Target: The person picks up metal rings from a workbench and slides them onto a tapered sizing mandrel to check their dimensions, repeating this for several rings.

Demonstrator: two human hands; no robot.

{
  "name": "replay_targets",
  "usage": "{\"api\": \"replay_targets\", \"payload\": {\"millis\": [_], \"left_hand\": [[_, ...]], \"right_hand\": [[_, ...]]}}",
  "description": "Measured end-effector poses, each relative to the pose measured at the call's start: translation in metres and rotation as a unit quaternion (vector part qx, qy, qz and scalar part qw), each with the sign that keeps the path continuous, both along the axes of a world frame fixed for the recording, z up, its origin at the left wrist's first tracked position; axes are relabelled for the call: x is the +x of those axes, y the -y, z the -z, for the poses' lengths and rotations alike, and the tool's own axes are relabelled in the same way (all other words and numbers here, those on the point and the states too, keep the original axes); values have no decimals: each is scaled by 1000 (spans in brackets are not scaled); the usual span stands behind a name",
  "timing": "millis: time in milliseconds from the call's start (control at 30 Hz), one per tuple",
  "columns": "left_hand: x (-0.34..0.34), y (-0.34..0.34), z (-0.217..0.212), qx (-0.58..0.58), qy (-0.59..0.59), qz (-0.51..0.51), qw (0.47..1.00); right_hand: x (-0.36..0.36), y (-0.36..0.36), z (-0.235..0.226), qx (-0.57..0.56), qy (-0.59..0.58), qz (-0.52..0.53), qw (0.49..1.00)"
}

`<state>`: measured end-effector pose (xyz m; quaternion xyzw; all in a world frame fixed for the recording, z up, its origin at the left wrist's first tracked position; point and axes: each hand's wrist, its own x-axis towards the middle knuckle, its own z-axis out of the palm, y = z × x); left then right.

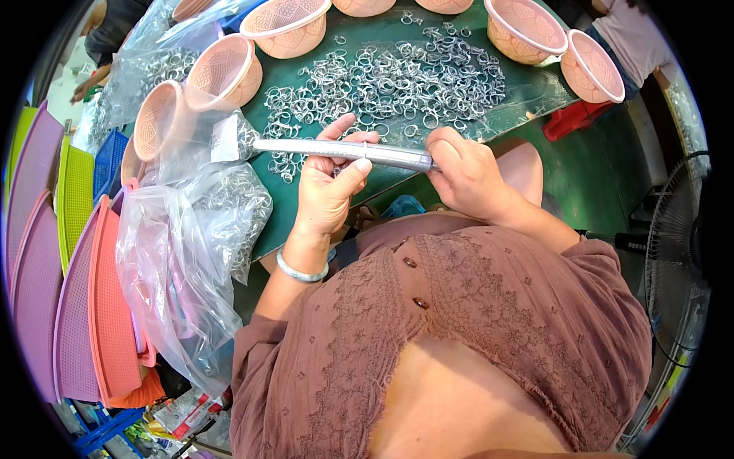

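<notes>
A long silver ring mandrel [399, 156], tapering toward the left, lies nearly level across both hands above the near edge of the table. My right hand [470, 174] is closed round its thick end. A thin silver ring [365, 150] sits around the mandrel near its middle. With thumb and fingers, my left hand [321, 195] pinches at this ring; part of its grip is hidden behind the mandrel. Just beyond the hands, a spread pile of silver rings [397, 84] covers much of the green table [287, 210].
Pink baskets [284, 29] line the table's far side. Clear plastic bags [180, 252] with more rings lie at the left, beside stacked purple and coral baskets [115, 306]. A fan [673, 222] stands at the right. Other people are at the far left and far right.
</notes>
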<state>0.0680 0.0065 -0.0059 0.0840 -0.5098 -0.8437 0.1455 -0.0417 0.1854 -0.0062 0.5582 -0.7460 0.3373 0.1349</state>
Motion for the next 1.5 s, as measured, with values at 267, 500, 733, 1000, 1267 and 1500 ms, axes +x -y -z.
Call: {"api": "replay_targets", "payload": {"millis": [267,500,733,1000,1267,1500], "left_hand": [[1,-1,0,-10,0,11,1000],[0,1,-5,-53,-1,26,998],[0,-3,-4,-75,-26,-19,997],[-2,1,-14,-19,-66,-120,990],[19,78,-11,205,-57,-96,972],[1,41,-15,-187,179,-74,963]], "right_hand": [[1,-2,0,-12,-21,6,1000],[1,-3,2,-30,-34,12,999],[0,-3,1,-32,-7,-11,999],[-4,0,-19,32,145,-80,986],[-31,-26,-29,42,257,-60,964],[-34,-29,-11,27,371,-36,928]]}}
